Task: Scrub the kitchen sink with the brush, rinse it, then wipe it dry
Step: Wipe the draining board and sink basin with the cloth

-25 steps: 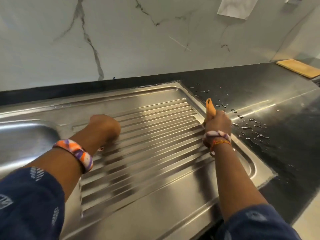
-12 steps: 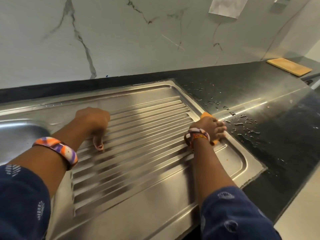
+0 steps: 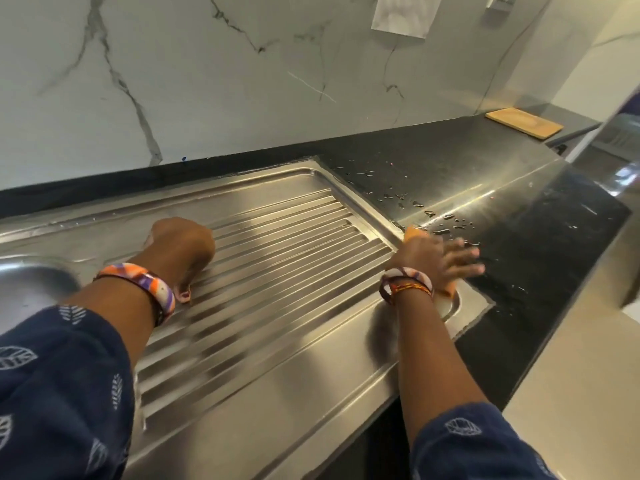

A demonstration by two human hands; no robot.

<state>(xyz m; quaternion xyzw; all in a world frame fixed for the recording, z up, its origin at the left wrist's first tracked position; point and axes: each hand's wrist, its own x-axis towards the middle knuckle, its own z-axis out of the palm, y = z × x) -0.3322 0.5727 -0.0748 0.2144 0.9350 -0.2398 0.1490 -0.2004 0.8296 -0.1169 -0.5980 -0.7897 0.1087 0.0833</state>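
Observation:
The steel sink's ribbed drainboard (image 3: pixel 277 323) fills the middle of the view, and its basin (image 3: pixel 27 282) shows at the far left edge. My right hand (image 3: pixel 433 258) lies flat with spread fingers at the drainboard's right rim. It presses down on an orange cleaning tool (image 3: pixel 414 232), which is mostly hidden under the palm. I cannot tell whether the tool is a brush or a pad. My left hand (image 3: pixel 180 247) is curled into a fist and rests on the ribs near the basin, thumb down, holding nothing visible.
The black counter (image 3: pixel 536 237) to the right of the sink carries scattered water drops (image 3: pixel 446 216). A wooden board (image 3: pixel 523 123) lies at the far right back. A white sheet (image 3: pixel 401 15) hangs on the marble wall. The counter's front edge drops off at the right.
My right hand has gone from gripping the orange tool upright to pressing it flat with spread fingers, and has slid toward the rim and the counter. The left fist has barely moved.

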